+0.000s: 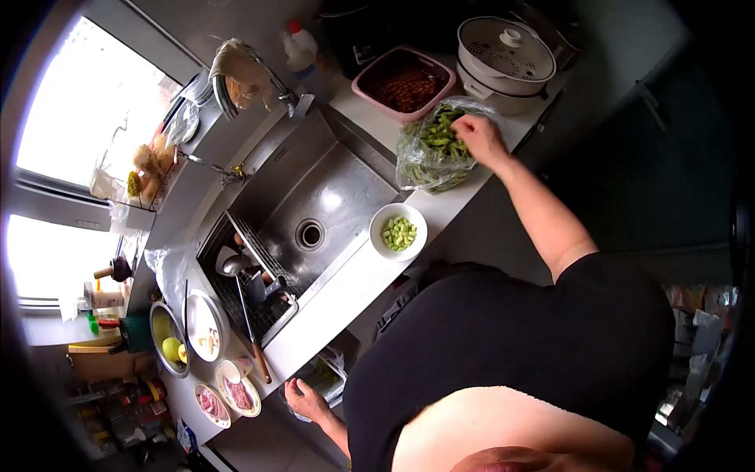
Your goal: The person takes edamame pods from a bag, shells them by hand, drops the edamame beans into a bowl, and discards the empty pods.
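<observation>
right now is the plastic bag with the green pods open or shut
Open: the plastic bag gapes, its green pods uncovered where the right hand reaches.

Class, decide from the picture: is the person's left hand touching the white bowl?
Apart. The head view shows the left hand well away from the white bowl, with counter visible between them.

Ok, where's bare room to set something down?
Bare: white counter strip between the round white bowl and wooden-handled metal ladle; steel sink floor beside the dark wire rack. Crowded: around the clear plastic bag of green pods, and by the two pale plates of meat.
</observation>
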### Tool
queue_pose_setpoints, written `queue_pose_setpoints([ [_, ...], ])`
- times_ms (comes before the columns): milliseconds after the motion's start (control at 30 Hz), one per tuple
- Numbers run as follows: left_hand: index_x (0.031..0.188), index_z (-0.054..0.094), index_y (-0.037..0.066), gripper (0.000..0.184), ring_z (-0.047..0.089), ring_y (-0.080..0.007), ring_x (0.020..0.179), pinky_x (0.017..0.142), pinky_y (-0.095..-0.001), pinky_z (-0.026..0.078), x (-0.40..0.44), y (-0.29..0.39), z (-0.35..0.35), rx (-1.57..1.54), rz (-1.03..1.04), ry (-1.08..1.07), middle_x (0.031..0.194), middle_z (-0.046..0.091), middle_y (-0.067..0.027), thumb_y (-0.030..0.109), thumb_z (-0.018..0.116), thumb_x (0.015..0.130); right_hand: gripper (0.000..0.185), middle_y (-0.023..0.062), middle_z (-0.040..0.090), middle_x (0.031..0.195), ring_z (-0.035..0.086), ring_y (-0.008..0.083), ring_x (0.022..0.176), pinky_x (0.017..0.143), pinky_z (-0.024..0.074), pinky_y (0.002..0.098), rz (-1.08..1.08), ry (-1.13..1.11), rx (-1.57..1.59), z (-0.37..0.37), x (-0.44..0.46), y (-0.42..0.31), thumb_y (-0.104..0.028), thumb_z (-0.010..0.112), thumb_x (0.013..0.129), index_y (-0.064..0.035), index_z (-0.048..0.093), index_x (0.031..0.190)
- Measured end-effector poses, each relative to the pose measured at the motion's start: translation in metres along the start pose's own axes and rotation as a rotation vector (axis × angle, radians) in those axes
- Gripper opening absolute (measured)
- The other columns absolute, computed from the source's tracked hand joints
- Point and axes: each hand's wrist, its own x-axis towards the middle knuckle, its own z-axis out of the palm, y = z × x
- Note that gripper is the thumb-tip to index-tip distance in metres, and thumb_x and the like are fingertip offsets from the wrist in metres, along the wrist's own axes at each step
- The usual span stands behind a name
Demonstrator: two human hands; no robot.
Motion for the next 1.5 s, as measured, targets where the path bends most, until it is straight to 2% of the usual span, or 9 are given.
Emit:
queue_pose_setpoints([
  [100, 0.096, 0.061, -0.001, 0.023, 0.051, -0.0297, 0.105, 0.091, -0.0382, 0.037, 0.009, 0.011, -0.003, 0.004, 0.081, 0.037, 0.11, 0.058, -0.0157, 0.017, 0.054, 0.085, 0.019, 0.014, 0.066, 0.087, 0.063, 0.0296, 0.081, 0.073, 0.0483, 0.0385, -0.058, -0.033, -0.36, -0.041, 0.013, 0.004, -0.015, 0.052, 0.083, -0.0024, 0.065, 0.09],
  [200, 0.097, 0.061, -0.001, 0.022, 0.051, -0.0301, 0.105, 0.09, -0.0379, 0.038, 0.011, 0.038, -0.01, -0.024, 0.155, 0.066, 0.111, 0.057, -0.016, 0.016, 0.054, 0.086, 0.02, 0.0153, 0.063, 0.098, 0.06, 0.0304, 0.091, 0.079, 0.0472, 0.0402, 0.035, -0.193, -0.533, -0.053, 0.017, 0.008, -0.01, 0.053, 0.081, -0.0023, 0.064, 0.097],
  [333, 0.098, 0.06, -0.001, 0.021, 0.052, -0.0289, 0.103, 0.083, -0.0359, 0.043, 0.014, 0.064, -0.014, -0.047, 0.218, 0.063, 0.113, 0.056, -0.0157, 0.015, 0.054, 0.087, 0.037, 0.0159, 0.055, 0.115, 0.053, 0.0324, 0.105, 0.084, 0.0445, 0.0425, 0.088, -0.252, -0.6, -0.043, 0.012, 0.022, -0.005, 0.055, 0.079, -0.0059, 0.051, 0.117],
  [500, 0.101, 0.06, 0.001, 0.019, 0.055, -0.0236, 0.096, 0.064, -0.0288, 0.046, 0.01, 0.078, -0.009, -0.145, 0.262, 0.006, 0.114, 0.056, -0.0135, 0.014, 0.055, 0.087, 0.044, 0.0168, 0.055, 0.111, 0.054, 0.0344, 0.101, 0.081, 0.0449, 0.0447, 0.1, -0.197, -0.547, -0.033, 0.011, 0.035, -0.008, 0.056, 0.08, -0.0079, 0.042, 0.122],
  [800, 0.1, 0.06, 0.002, 0.017, 0.057, -0.0221, 0.092, 0.061, -0.0271, 0.045, 0.005, 0.086, 0.01, -0.222, 0.298, -0.058, 0.115, 0.056, -0.0124, 0.012, 0.055, 0.087, 0.055, 0.0171, 0.05, 0.118, 0.051, 0.0333, 0.106, 0.08, 0.0454, 0.0454, 0.124, -0.275, -0.631, -0.026, 0.033, 0.04, -0.009, 0.056, 0.081, -0.0142, 0.032, 0.131],
  [967, 0.1, 0.06, 0.002, 0.017, 0.057, -0.0208, 0.09, 0.061, -0.0264, 0.046, 0.002, 0.09, 0.017, -0.228, 0.341, -0.088, 0.116, 0.055, -0.013, 0.012, 0.055, 0.087, 0.05, 0.0172, 0.053, 0.112, 0.057, 0.034, 0.098, 0.077, 0.047, 0.0452, -0.229, -0.359, -0.832, -0.032, 0.042, 0.038, -0.011, 0.059, 0.079, -0.0108, 0.035, 0.124],
  [1067, 0.1, 0.06, 0.002, 0.017, 0.058, -0.0205, 0.089, 0.06, -0.0262, 0.046, 0.0, 0.092, 0.02, -0.262, 0.335, -0.103, 0.116, 0.055, -0.0131, 0.012, 0.055, 0.087, 0.049, 0.0181, 0.056, 0.105, 0.06, 0.0338, 0.09, 0.072, 0.0485, 0.0445, -0.3, -0.356, -1.033, -0.026, 0.031, 0.03, -0.015, 0.062, 0.077, -0.0063, 0.038, 0.118],
  [1300, 0.099, 0.06, 0.002, 0.017, 0.058, -0.0203, 0.085, 0.06, -0.026, 0.046, -0.006, 0.098, 0.021, -0.265, 0.357, -0.144, 0.116, 0.055, -0.0132, 0.011, 0.055, 0.087, 0.045, 0.0177, 0.058, 0.089, 0.06, 0.0358, 0.077, 0.063, 0.0483, 0.0429, -0.35, -0.412, -0.999, -0.023, 0.049, 0.043, -0.021, 0.065, 0.072, -0.005, 0.044, 0.109],
  [1500, 0.099, 0.06, 0.002, 0.016, 0.059, -0.0213, 0.084, 0.06, -0.0265, 0.046, -0.011, 0.094, 0.018, -0.281, 0.35, -0.139, 0.115, 0.055, -0.0134, 0.011, 0.055, 0.086, 0.033, 0.0154, 0.06, 0.078, 0.06, 0.0328, 0.079, 0.069, 0.0463, 0.0464, -0.4, -0.419, -0.917, -0.025, 0.058, 0.031, -0.021, 0.062, 0.072, -0.0032, 0.052, 0.098],
])
